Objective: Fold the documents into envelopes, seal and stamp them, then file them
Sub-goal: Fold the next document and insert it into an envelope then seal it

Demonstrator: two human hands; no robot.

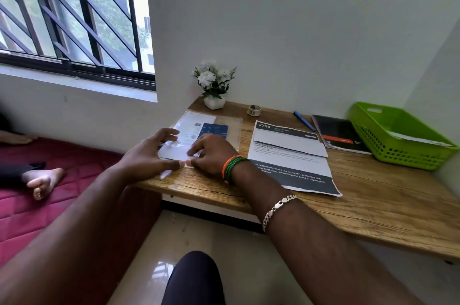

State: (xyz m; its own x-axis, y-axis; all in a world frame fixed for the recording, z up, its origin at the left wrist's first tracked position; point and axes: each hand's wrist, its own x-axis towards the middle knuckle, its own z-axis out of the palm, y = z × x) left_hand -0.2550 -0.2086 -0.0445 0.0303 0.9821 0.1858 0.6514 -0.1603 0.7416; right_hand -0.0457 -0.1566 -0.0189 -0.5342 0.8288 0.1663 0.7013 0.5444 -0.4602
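A white envelope (174,151) lies at the near left corner of the wooden desk (373,195), on top of a clear plastic sleeve (230,128) that holds a white and blue printed sheet (214,130). My left hand (146,155) rests on the envelope's left part with fingers spread. My right hand (211,155) presses down on its right part, fingertips at the near edge. A printed document (291,155) with dark bands lies to the right, a white envelope (288,141) across it. A roll of tape (254,110) stands at the back.
A green plastic basket (395,135) with a white paper inside sits at the right end. A dark notebook (341,135) and a blue pen (304,121) lie beside it. A potted white flower (214,85) stands at the back. Another person's bare foot (42,182) rests on a red mattress at left.
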